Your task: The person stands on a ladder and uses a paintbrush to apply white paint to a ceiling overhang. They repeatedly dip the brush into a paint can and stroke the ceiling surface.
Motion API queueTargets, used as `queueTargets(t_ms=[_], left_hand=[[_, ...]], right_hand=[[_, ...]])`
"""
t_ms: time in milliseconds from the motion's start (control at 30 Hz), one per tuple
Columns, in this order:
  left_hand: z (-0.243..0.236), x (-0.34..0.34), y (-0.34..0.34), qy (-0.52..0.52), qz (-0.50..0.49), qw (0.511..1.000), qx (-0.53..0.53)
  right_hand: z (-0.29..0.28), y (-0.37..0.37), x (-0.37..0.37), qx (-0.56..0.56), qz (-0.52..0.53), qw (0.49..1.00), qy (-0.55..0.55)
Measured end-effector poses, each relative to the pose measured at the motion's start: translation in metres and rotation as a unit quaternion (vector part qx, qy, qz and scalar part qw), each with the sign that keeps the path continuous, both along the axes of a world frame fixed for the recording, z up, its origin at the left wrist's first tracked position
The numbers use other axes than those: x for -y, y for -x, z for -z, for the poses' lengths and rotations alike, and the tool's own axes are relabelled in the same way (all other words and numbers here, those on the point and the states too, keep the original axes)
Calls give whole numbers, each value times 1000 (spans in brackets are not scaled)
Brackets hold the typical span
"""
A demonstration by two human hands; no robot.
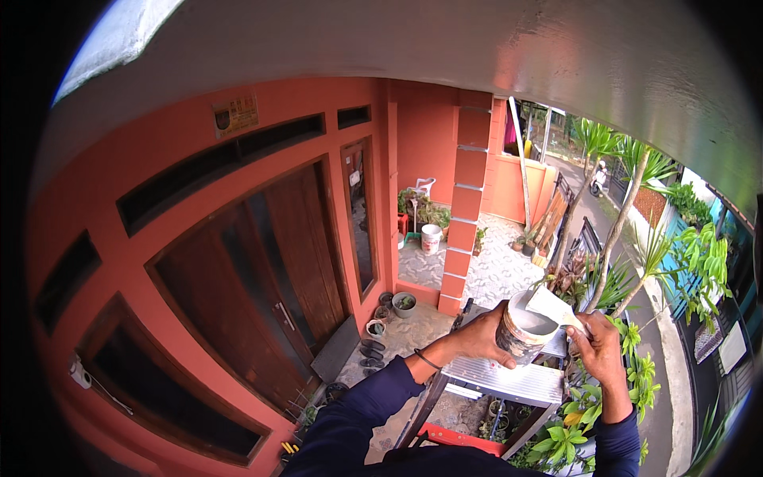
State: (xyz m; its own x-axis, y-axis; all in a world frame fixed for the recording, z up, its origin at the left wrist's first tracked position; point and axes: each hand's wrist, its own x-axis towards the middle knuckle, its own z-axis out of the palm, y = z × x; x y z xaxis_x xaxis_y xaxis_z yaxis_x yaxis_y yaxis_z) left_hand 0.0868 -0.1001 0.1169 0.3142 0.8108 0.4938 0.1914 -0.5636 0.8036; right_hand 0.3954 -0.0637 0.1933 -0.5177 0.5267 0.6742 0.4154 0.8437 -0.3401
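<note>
White scraper [555, 307], flat & wide at its far end, slants from over the tub's [520, 348] mouth down twd the R hand [602, 343]; can't tell if it touches the rim. Tub's btwn both hands, mouth up, pale stuff inside, above a ridged metal panel [494, 380]. L hand [480, 337] spread abt tub's width, gripping its L side. R hand, nearer the scraper, has fingers closed tight on its handle end, R of tub.
</note>
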Motion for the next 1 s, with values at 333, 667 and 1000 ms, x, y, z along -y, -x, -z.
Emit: queueTargets(t_ms=[333,667,1000], left_hand=[[-3,2,4,17,-8,999,-43],[-8,19,11,81,-71,984,-144],[-4,35,6,84,-109,982,-132]], right_hand=[[32,8,-18,19,46,988,-146],[-60,70,10,-87,-104,958,-254],[-182,186,73,-219,-350,833,-370]])
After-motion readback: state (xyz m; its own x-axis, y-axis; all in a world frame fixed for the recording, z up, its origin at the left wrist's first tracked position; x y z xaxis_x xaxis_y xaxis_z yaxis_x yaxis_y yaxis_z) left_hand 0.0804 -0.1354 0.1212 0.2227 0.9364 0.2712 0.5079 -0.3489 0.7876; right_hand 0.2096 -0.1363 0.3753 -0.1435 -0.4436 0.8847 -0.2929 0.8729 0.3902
